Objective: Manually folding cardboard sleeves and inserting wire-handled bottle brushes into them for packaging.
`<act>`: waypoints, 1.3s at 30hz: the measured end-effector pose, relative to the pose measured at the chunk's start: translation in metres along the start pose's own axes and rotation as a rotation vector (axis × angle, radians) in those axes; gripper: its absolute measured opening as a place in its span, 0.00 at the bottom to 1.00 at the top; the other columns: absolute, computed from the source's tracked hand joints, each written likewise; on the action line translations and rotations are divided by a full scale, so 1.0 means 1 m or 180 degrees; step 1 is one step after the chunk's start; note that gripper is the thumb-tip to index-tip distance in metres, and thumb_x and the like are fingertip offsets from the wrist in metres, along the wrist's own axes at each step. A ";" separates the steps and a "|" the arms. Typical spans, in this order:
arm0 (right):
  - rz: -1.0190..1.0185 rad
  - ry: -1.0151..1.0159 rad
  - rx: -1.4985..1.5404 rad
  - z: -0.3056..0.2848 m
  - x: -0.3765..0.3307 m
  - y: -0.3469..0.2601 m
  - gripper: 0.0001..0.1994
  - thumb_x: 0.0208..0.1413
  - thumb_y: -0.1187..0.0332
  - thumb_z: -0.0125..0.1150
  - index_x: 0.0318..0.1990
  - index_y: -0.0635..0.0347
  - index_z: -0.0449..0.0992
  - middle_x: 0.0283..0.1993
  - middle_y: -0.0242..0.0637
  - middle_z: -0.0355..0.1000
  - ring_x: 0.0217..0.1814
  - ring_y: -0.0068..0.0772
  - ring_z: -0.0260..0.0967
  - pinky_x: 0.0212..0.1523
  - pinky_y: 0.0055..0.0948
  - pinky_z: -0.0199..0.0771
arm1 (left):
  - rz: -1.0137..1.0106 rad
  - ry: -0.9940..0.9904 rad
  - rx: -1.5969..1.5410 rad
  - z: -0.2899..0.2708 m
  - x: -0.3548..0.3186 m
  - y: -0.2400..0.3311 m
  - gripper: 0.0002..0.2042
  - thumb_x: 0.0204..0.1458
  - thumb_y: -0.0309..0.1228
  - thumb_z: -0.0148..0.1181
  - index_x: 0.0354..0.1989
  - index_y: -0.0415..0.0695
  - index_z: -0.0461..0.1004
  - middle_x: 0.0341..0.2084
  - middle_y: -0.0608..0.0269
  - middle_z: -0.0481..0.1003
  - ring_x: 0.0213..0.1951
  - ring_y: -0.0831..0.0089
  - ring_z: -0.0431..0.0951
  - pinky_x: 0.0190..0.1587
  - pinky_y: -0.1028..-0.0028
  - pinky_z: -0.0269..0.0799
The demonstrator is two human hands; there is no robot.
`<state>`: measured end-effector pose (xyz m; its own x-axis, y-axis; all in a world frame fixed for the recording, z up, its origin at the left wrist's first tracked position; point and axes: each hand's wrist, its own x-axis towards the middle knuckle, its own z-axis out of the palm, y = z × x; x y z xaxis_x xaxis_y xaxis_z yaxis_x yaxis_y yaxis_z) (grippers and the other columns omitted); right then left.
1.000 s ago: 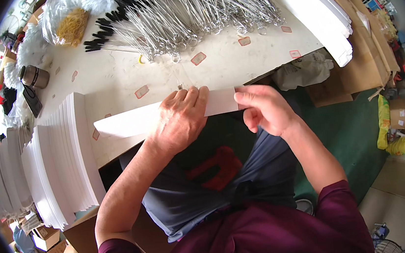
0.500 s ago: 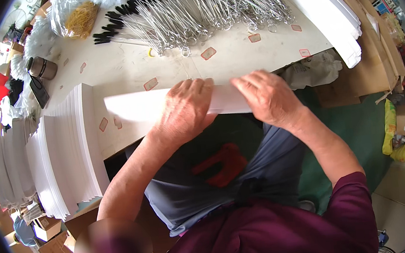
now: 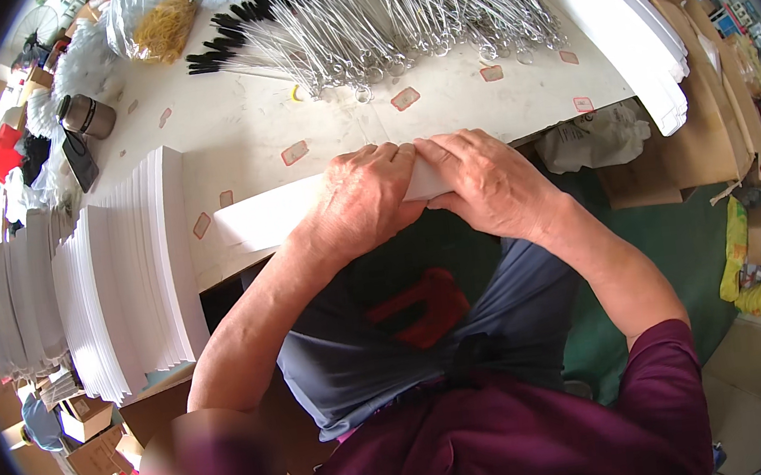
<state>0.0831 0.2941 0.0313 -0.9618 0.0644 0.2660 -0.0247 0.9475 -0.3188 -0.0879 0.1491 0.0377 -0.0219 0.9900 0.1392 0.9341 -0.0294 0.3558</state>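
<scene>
A long white card strip (image 3: 267,214) lies along the front edge of the table (image 3: 340,116), its left end stretching toward the stack on that side. My left hand (image 3: 365,195) grips the strip near its middle, fingers over the top and thumb below. Right beside it, my right hand (image 3: 491,181) is closed on the strip's right part, with the fingertips of both hands almost touching. Both hands cover much of the strip, so its right end is hidden.
White folded strips (image 3: 131,291) stand stacked at the left; more white strips (image 3: 623,26) lie at the right. Several thin wire brushes (image 3: 413,16) with black tips and looped ends spread across the back. A flask (image 3: 90,117), yellow rubber bands (image 3: 166,28) and a cardboard box (image 3: 651,167) surround these.
My right hand has moved left along the strip, up against my left hand. The strip now tilts, its left end lower, and its right part has gone under my right hand.
</scene>
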 end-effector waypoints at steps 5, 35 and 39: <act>0.0035 -0.0032 0.0046 -0.014 -0.008 0.009 0.33 0.51 0.68 0.74 0.64 0.67 0.69 0.60 0.48 0.72 0.61 0.50 0.70 0.65 0.43 0.71 | 0.0221 0.0583 -0.0026 -0.015 -0.018 -0.008 0.32 0.41 0.35 0.75 0.57 0.36 0.73 0.47 0.47 0.78 0.50 0.47 0.79 0.55 0.56 0.75; -0.0126 0.0340 -0.0221 0.012 0.024 0.048 0.27 0.53 0.66 0.73 0.63 0.54 0.76 0.60 0.38 0.74 0.62 0.43 0.70 0.65 0.39 0.71 | -0.0708 0.0584 0.0260 -0.002 -0.033 -0.032 0.24 0.53 0.32 0.69 0.55 0.32 0.73 0.49 0.44 0.78 0.54 0.46 0.77 0.57 0.56 0.72; -0.0126 0.0282 -0.0252 0.016 0.017 0.047 0.26 0.56 0.67 0.70 0.63 0.55 0.75 0.63 0.40 0.72 0.65 0.44 0.67 0.68 0.40 0.67 | -0.0754 0.0878 0.0327 0.013 -0.038 -0.024 0.23 0.53 0.31 0.69 0.54 0.32 0.73 0.50 0.45 0.78 0.55 0.47 0.76 0.58 0.56 0.72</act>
<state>0.0607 0.3343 0.0061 -0.9325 0.0506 0.3576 -0.0373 0.9714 -0.2347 -0.1052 0.1139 0.0119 -0.3238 0.8929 0.3129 0.9222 0.2238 0.3154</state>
